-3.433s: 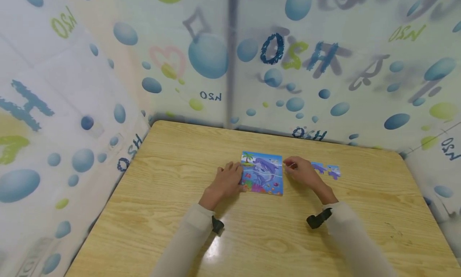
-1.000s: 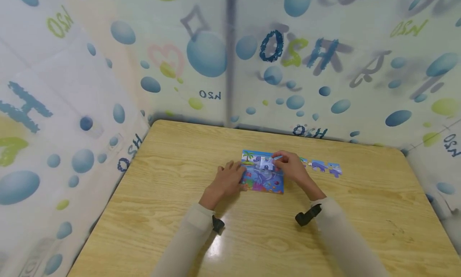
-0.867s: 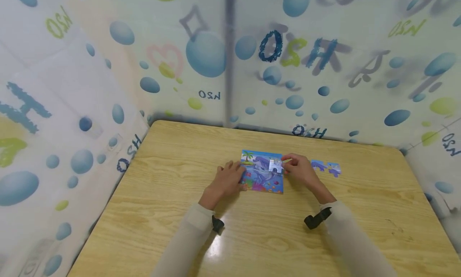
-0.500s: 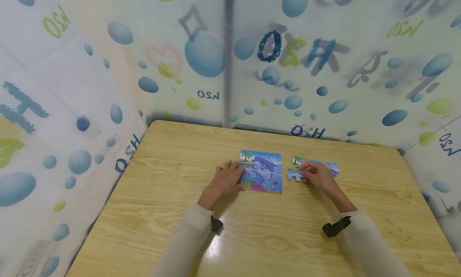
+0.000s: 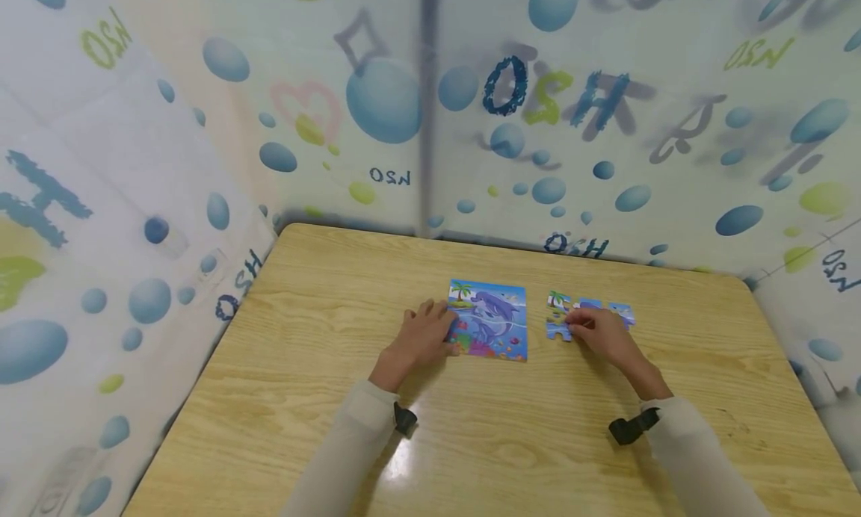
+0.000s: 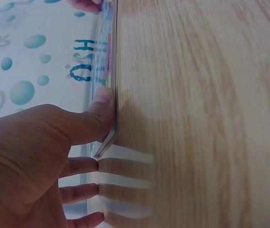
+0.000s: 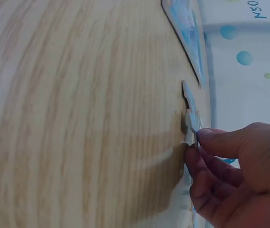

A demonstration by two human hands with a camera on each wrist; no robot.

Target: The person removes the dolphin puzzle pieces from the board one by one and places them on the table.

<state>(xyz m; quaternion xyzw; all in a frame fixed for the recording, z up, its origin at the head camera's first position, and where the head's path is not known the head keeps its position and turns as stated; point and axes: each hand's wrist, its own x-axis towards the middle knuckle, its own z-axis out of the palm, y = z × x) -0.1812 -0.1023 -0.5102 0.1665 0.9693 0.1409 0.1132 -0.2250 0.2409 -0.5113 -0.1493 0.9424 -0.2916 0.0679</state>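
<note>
A square dolphin picture board (image 5: pixel 489 320) lies flat on the table. At its left edge rests my left hand (image 5: pixel 424 335), its thumb on the board's near corner in the left wrist view and the other fingers spread over the tabletop. To the right of the board, my right hand (image 5: pixel 604 336) pinches a blue jigsaw piece (image 5: pixel 557 331) between thumb and fingers. That piece is just below a palm-tree jigsaw piece (image 5: pixel 557 299). In the right wrist view the pinched piece (image 7: pixel 192 107) tilts slightly off the table. My right hand partly covers the pieces beyond it.
Past my right hand lie a purple-blue jigsaw piece (image 5: pixel 590 303) and another jigsaw piece (image 5: pixel 622 312), side by side. The wooden table (image 5: pixel 323 300) meets a printed wall (image 5: pixel 323 113) at its back edge. Black straps with small cameras sit on both wrists.
My right hand has carried the blue piece rightward, off the picture board, to the palm-tree piece. Since half a second ago it has shifted slightly farther right. My left hand has stayed at the board's edge.
</note>
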